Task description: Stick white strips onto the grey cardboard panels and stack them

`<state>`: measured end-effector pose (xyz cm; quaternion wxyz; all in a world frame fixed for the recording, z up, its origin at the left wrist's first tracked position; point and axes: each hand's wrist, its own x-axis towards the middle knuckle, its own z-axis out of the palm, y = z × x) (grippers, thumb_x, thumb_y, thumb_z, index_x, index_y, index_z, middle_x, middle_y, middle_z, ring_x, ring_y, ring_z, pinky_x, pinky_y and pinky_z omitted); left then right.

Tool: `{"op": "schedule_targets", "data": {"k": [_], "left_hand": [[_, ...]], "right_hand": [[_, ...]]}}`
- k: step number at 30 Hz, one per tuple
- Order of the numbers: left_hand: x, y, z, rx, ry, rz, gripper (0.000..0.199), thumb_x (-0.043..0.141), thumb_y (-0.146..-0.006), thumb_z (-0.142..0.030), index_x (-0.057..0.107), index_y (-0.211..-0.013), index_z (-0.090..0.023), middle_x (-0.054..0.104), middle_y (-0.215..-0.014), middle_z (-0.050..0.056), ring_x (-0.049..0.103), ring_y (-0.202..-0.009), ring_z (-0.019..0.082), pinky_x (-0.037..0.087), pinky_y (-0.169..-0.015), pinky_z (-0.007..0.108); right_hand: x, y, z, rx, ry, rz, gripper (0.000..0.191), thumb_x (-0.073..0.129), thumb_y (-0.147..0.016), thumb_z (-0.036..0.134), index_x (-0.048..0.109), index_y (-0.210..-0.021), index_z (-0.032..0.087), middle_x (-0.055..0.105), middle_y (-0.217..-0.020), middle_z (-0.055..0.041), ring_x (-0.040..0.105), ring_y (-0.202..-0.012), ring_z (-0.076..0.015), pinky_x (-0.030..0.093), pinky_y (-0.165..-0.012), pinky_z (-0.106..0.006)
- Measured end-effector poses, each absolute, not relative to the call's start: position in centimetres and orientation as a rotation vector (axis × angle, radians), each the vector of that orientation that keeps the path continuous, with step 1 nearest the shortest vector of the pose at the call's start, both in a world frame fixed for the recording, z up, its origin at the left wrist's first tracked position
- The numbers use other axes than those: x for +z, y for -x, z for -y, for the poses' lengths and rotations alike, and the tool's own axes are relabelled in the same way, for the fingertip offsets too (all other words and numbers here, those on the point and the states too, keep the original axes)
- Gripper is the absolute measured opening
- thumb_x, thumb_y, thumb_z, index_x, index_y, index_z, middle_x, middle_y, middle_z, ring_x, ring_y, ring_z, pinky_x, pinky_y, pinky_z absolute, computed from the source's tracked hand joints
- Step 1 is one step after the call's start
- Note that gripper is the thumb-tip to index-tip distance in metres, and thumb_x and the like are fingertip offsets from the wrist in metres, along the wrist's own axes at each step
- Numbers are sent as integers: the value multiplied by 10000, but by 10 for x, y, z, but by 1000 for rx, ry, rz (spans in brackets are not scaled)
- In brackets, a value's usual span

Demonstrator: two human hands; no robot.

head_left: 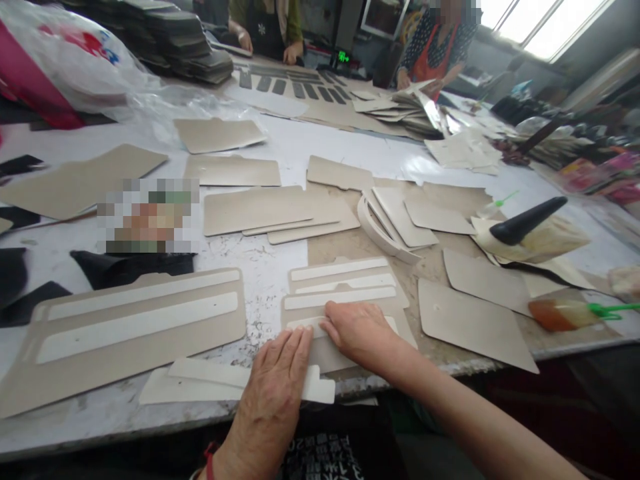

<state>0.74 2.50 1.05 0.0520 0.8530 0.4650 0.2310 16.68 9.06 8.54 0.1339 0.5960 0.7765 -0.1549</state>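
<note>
Fingers stretched and side by side, my left hand (283, 367) lies flat at the left edge of a beige panel (325, 353). Its fingertips touch the end of a white strip (305, 324) on that panel. My right hand (357, 330) rests over the same strip with curled fingers; whether anything is pinched there is hidden. Another white strip (345, 302) lies along the panel's top, and a similar panel (340, 265) shows behind. Loose white strips (210, 383) lie partly under my left hand. A large beige panel (135, 347) bearing two strips is at the left.
Beige panels (255, 210) lie across the table, with more (475, 327) at the right edge. Near them are a bottle of amber liquid with a green nozzle (560, 313) and a black-handled tool (530, 220). Two people (435, 57) (267, 30) stand at the far side.
</note>
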Motion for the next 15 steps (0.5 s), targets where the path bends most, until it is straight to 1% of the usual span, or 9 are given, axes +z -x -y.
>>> {"op": "schedule_targets", "data": {"k": [5, 8, 10, 12, 15], "left_hand": [[4, -16, -23, 706, -2569, -1531, 401, 296, -871, -63, 497, -1217, -85, 579, -1198, 117, 448, -1133, 260, 314, -952, 431], [3, -16, -23, 687, -2591, -1530, 412, 301, -860, -44, 489, -1225, -77, 573, -1206, 123, 443, -1138, 260, 312, -951, 419], [2, -15, -24, 706, -2596, -1506, 418, 316, -852, -42, 485, -1232, -83, 578, -1200, 123, 450, -1127, 262, 319, -941, 413], [1, -13, -25, 713, -2581, -1491, 450, 346, -839, -47, 445, -1274, -110, 575, -1203, 120, 451, -1124, 270, 321, -935, 418], [0, -11, -25, 698, -2589, -1475, 618, 342, -805, -3, 257, -1388, -191, 561, -1220, 111, 444, -1138, 264, 317, -936, 418]], "right_hand": [[96, -172, -77, -353, -1845, -2268, 177, 493, -874, 313, 592, -861, 167, 670, -800, -88, 621, -745, -243, 412, -630, -318], [104, -203, -65, -300, -1982, -2273, 174, 535, -855, 348, 575, -803, 187, 651, -773, -59, 598, -736, -225, 398, -652, -311], [105, -232, -59, -405, -2113, -2223, 184, 527, -858, 369, 559, -781, 205, 640, -762, -29, 586, -713, -196, 389, -631, -284], [102, -259, -54, -546, -2246, -2180, 171, 517, -862, 368, 545, -782, 218, 631, -769, -4, 579, -704, -175, 388, -612, -265], [90, -279, -47, -631, -2382, -2227, 108, 524, -861, 303, 539, -799, 216, 614, -779, -1, 578, -723, -169, 412, -624, -261]]}}
